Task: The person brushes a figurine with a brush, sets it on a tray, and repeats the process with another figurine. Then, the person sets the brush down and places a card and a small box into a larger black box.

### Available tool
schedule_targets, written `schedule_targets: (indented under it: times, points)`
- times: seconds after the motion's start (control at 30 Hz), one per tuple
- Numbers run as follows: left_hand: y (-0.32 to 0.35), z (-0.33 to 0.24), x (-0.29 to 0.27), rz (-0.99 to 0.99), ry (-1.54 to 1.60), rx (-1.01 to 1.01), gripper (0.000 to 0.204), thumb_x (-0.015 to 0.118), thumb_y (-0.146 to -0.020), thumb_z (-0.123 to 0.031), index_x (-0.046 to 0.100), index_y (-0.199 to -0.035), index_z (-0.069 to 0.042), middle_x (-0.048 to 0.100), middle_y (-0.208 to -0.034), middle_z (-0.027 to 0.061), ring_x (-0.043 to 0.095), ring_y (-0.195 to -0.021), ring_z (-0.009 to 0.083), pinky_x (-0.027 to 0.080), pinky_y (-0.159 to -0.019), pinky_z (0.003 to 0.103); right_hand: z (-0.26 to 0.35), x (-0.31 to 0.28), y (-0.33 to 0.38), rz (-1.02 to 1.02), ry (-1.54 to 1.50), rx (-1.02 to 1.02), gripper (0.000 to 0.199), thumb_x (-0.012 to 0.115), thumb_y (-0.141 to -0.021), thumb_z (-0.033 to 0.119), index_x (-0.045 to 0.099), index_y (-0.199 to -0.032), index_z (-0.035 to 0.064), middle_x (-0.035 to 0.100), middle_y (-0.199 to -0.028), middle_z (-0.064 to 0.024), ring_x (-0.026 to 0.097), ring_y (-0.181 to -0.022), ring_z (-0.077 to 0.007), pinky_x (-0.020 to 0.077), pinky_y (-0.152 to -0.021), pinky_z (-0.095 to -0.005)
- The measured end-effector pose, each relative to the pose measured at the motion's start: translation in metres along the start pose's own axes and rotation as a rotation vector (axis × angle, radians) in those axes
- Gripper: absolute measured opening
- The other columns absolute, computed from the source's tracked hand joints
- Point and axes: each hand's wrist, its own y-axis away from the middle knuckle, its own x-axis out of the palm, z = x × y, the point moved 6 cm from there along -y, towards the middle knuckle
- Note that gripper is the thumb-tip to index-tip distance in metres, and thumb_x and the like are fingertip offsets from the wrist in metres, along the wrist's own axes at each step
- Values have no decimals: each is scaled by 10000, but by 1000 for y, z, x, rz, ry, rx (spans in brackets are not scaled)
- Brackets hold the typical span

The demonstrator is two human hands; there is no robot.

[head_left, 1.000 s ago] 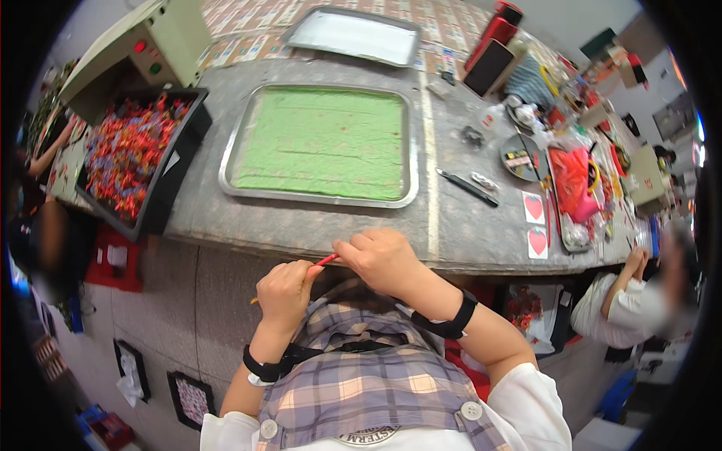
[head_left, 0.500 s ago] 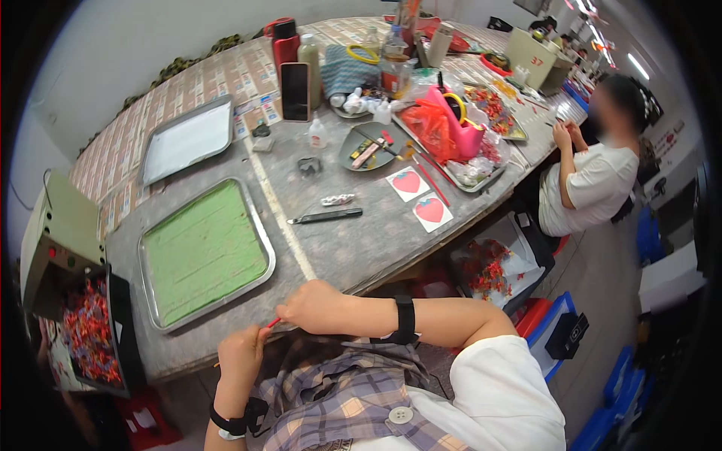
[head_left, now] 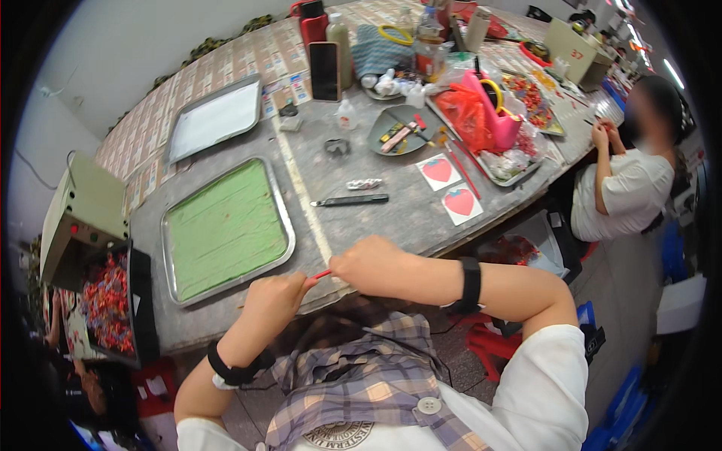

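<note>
At the table's near edge, my left hand and my right hand are both closed on a thin red stick. A short length of it shows between the two fists; the rest is hidden in my fingers. Just beyond my hands lie a dark craft knife and a small silvery wrapped piece. Left of them is a metal tray with a green slab in it. Two white cards with red strawberry pictures lie to the right.
Farther back are an empty-looking white-lined tray, a standing phone, bottles, and a grey plate of small tools. A cluttered tray with a pink watering can stands right. A black bin of red pieces is left; a co-worker sits right.
My view has shifted, so the table sits farther right and higher. Both fists are farther forward against the table edge, and more of the red stick shows between them.
</note>
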Motion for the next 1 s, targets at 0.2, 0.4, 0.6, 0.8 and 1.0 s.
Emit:
schedule_targets:
  times: [0.2, 0.4, 0.6, 0.8, 1.0]
  points:
    - [-10, -23, 0, 50, -196, 259, 382, 537, -878, -354, 519, -624, -70, 552, -531, 121, 564, -475, 298, 423, -432, 394, 5, 20, 4, 346, 201, -117, 143, 578, -762, 171, 632, -818, 51, 656, -700, -136, 657, -668, -300, 507, -565, -402]
    - [-10, 19, -28, 87, 386, -159, 324, 531, -902, -320, 626, -718, -71, 498, -503, 104, 505, -459, 237, 388, -467, 329, -33, -27, 41, -118, -25, 222, 198, 509, -882, 261, 594, -836, 89, 632, -651, -78, 619, -593, -308, 477, -524, -401]
    - [-12, 8, 6, 109, 841, -211, 329, 488, -941, -282, 615, -753, -43, 360, -498, -13, 346, -478, 83, 299, -466, 254, -87, -1, 55, -484, -11, 656, 198, 532, -857, 197, 579, -998, 67, 627, -775, -148, 629, -708, -292, 485, -579, -416]
    - [-21, -9, 40, 125, 1045, -240, 238, 482, -948, -212, 515, -1107, -38, 417, -584, -43, 361, -522, 53, 301, -482, 219, -101, -3, 58, -674, -144, 567, 367, 614, -827, 212, 553, -1144, 38, 590, -942, -135, 560, -846, -236, 457, -708, -344]
    - [-30, -29, 66, 104, 1010, -188, 462, 454, -950, -166, 289, -1363, -41, 440, -580, -22, 409, -520, 62, 342, -510, 202, -45, 47, 45, -512, -1346, 377, 179, 624, -833, 198, 601, -889, 30, 587, -657, -34, 518, -564, -77, 406, -499, -239]
